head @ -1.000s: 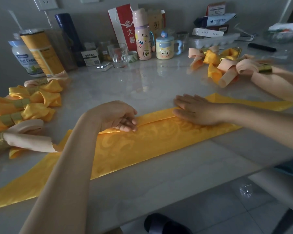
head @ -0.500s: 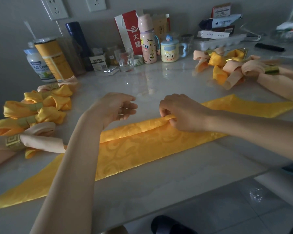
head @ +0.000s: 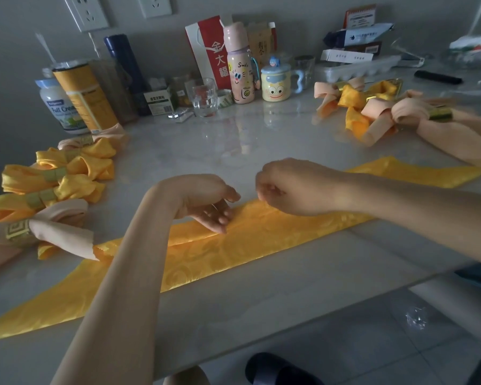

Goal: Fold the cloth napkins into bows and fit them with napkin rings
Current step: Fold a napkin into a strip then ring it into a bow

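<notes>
A long yellow napkin [head: 261,245], folded into a narrow band, lies flat on the counter [head: 261,298] and runs diagonally from the near left to the far right. The left hand [head: 206,204] is turned palm up over the middle of the band; its fingers [head: 220,222] are relaxed, slightly bent, and the tips rest on the fold. The right hand [head: 295,187] is just beside it, at the upper edge of the band. Its fingers are curled in, but I cannot tell if they pinch the cloth. Finished bows [head: 75,173] with rings lie at the left, and more bows [head: 372,112] at the far right.
</notes>
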